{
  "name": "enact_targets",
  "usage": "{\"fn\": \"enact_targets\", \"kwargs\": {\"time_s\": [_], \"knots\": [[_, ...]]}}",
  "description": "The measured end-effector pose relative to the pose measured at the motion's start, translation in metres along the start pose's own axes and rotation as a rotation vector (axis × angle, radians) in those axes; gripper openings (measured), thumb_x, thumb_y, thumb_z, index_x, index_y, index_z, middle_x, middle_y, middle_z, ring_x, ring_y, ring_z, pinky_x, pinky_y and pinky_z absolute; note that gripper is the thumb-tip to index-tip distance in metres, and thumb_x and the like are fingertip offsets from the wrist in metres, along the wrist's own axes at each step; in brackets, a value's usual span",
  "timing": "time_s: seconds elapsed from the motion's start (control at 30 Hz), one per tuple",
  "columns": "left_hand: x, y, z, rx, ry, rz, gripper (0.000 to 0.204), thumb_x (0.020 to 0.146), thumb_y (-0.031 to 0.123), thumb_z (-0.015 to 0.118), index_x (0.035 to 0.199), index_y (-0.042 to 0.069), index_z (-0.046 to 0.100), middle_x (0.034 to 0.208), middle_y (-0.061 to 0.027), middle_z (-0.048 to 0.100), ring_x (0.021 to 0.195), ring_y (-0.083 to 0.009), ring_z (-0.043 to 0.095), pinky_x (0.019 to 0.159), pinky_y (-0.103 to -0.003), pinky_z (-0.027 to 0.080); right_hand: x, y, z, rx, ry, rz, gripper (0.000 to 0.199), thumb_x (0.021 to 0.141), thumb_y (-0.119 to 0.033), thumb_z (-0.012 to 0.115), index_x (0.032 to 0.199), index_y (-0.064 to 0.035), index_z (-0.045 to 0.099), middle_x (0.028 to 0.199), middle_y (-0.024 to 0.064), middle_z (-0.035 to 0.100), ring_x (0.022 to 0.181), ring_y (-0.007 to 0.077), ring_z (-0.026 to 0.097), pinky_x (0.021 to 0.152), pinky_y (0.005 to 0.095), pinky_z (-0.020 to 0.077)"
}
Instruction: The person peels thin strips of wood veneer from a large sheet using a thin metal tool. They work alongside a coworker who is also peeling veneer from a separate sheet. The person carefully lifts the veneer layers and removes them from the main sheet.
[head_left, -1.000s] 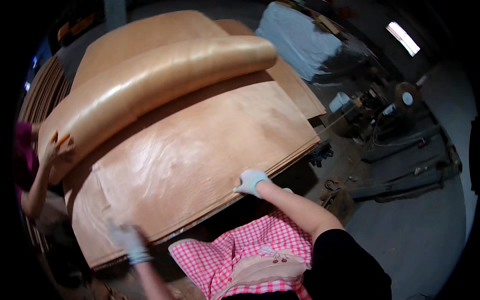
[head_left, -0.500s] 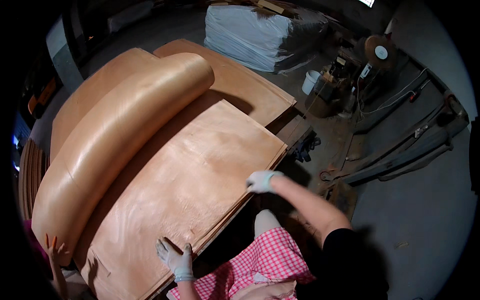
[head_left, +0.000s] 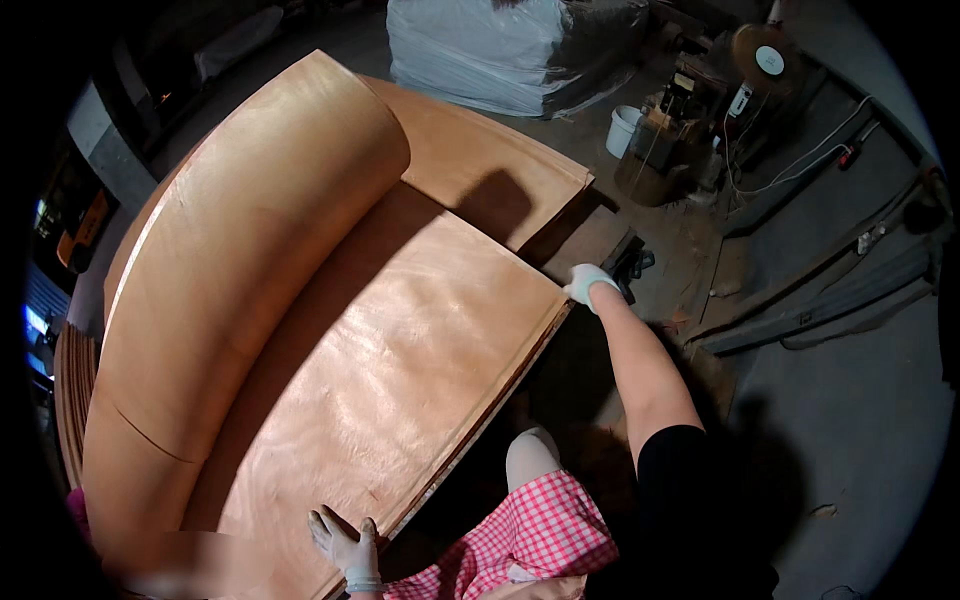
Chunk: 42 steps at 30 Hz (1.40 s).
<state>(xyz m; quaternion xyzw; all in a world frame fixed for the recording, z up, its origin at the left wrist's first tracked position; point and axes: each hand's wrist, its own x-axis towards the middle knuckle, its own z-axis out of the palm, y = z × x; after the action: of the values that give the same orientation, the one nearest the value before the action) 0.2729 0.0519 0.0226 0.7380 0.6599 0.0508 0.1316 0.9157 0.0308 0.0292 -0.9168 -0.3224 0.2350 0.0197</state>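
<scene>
A stack of thin, light-brown wood veneer sheets (head_left: pixel 400 330) lies before me, its near edge running up to the right. My left hand (head_left: pixel 345 550), in a pale glove, rests with fingers spread on the sheet by the near edge. At the right corner, my gloved right hand (head_left: pixel 590 285) has its fingers curled around the edge of the sheet. A large sheet of veneer (head_left: pixel 250 230) arches over the stack's far side, bent in a wide curl and casting a shadow. Another person's blurred hand (head_left: pixel 175 562) is at its lower left end.
Behind the curl lies another stack of sheets (head_left: pixel 470 150). A plastic-wrapped pile (head_left: pixel 480 55) stands at the back, with a white bucket (head_left: pixel 624 130) and a round fan-like thing (head_left: pixel 765 58) to its right. Dark metal bars (head_left: pixel 820 310) run along the right side.
My right hand has moved along the edge, farther right to the corner. The curled sheet has shifted and looks wider, its far edge now lifted. My left hand stays flat near the edge.
</scene>
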Motion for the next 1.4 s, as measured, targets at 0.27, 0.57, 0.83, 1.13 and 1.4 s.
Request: {"fn": "enact_targets", "kwargs": {"time_s": [0.27, 0.57, 0.83, 1.13, 1.4], "knots": [[-0.014, 0.024, -0.004, -0.331, 0.376, 0.077, 0.047, 0.074, 0.018, 0.075, 0.116, 0.002, 0.06, 0.118, -0.0208, 0.058, 0.113, -0.0368, 0.052, 0.098, -0.047, 0.04, -0.114, -0.032, 0.049, 0.53, 0.412, -0.272, 0.032, 0.09, -0.027, 0.062, 0.104, 0.0025, 0.063, 0.104, 0.0243, 0.064, 0.099, 0.0424, 0.06, 0.089, 0.0448, 0.0483], [-0.086, 0.102, -0.058, -0.824, 0.224, 0.468, 0.035, 0.07, 0.02, 0.083, 0.097, 0.004, 0.066, 0.091, -0.0125, 0.065, 0.08, -0.0278, 0.063, 0.071, -0.036, 0.053, -0.362, -0.174, 0.111, 0.775, -0.32, -1.11, 0.018, 0.092, -0.015, 0.06, 0.103, -0.0008, 0.062, 0.117, 0.0169, 0.061, 0.104, 0.0279, 0.06, 0.092, 0.0358, 0.047], [-0.132, 0.039, -0.062, -1.239, 0.143, 0.206, 0.026, 0.078, 0.015, 0.075, 0.097, 0.0, 0.067, 0.094, -0.0097, 0.063, 0.085, -0.0201, 0.062, 0.076, -0.031, 0.05, -0.445, -0.214, 0.149, 1.03, -0.664, -0.982, 0.012, 0.094, -0.011, 0.062, 0.101, -0.0017, 0.06, 0.136, 0.0186, 0.052, 0.116, 0.0207, 0.055, 0.099, 0.034, 0.0444], [-0.148, 0.002, -0.036, -1.626, -0.014, -0.155, 0.01, 0.087, -0.003, 0.061, 0.096, 0.0, 0.065, 0.09, -0.0019, 0.065, 0.085, -0.0091, 0.06, 0.075, -0.023, 0.05, -0.475, -0.247, 0.17, 0.967, -0.824, -0.803, 0.059, 0.101, -0.021, 0.052, 0.146, 0.0048, 0.024, 0.141, 0.0219, 0.046, 0.129, 0.025, 0.048, 0.107, 0.0346, 0.0397], [-0.116, -0.032, -0.032, -1.839, 0.268, -0.341, 0.004, 0.088, -0.001, 0.065, 0.091, 0.001, 0.062, 0.078, -0.0004, 0.063, 0.068, -0.0062, 0.055, 0.062, -0.021, 0.045, -0.438, -0.285, 0.154, 0.21, -0.43, -1.069, 0.029, 0.094, -0.029, 0.058, 0.104, -0.0046, 0.07, 0.105, 0.0182, 0.067, 0.097, 0.0337, 0.064, 0.085, 0.0406, 0.0504]]}}
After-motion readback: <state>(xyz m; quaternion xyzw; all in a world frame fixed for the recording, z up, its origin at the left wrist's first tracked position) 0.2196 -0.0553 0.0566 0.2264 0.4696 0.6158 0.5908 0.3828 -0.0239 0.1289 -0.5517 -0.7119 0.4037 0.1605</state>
